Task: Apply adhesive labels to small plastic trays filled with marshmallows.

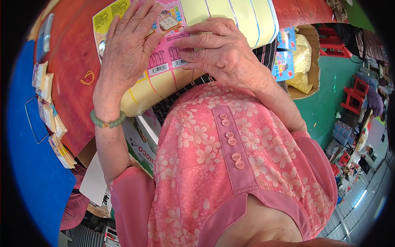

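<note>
Red worktop [70, 96]: off its edge the sheet [161, 57] could slip if my spread left hand [125, 57] lifts; right hand [230, 53], grip unclear.

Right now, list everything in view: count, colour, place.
Flat tabletop: one, red, upper left
Printed paper sheet: one visible, pink and yellow, top centre
Looped band: one, yellow, on tabletop
Flat rectangular packs: several, cream, tabletop's left edge
Flat panel: one, blue, far left
Open cardboard box: one, brown, right of sheet
Plastic stools: two or more, red, right
Floral garment: one, pink, centre
Beaded bracelet: one, green, left wrist
Left hand: one, bare, on sheet
Right hand: one, bare, on sheet
</note>
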Available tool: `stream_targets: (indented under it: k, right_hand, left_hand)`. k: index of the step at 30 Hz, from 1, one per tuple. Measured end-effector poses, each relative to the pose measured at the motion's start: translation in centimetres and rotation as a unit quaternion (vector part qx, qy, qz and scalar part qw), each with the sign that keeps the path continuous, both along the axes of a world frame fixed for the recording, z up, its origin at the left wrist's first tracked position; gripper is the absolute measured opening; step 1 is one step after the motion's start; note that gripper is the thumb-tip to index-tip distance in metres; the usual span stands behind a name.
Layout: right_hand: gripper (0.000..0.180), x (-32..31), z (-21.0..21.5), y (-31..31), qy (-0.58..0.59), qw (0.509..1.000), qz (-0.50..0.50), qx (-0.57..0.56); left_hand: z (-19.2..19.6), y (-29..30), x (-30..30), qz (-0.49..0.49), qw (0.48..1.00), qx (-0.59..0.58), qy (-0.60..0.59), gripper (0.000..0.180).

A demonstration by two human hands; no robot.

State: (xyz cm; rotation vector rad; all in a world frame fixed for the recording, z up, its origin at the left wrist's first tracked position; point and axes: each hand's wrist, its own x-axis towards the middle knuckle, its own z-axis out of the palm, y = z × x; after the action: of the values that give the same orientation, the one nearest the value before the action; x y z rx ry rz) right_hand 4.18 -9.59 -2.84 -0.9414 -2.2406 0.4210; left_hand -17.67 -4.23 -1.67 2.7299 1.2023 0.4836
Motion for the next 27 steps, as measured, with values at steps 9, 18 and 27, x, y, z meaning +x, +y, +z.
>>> stream_targets:
  k: [9,18,27]
  right_hand:
    - [0.024,0.1,0.2,-0.1,-0.017,1.000,0.003,-0.014]
    - [0.014,-0.3,0.5,0.8,-0.008,0.999,0.009,-0.034]
    - [0.007,-1.6,1.4,1.5,0.117,0.991,-0.049,-0.052]
  left_hand:
    - [2.3,-0.6,1.0,0.052,0.993,-0.106,0.001,0.047]
    - [1.1,0.1,0.3,0.026,0.996,-0.085,-0.006,0.046]
    - [-0.2,0.3,-0.3,0.012,0.999,0.029,0.035,0.047]
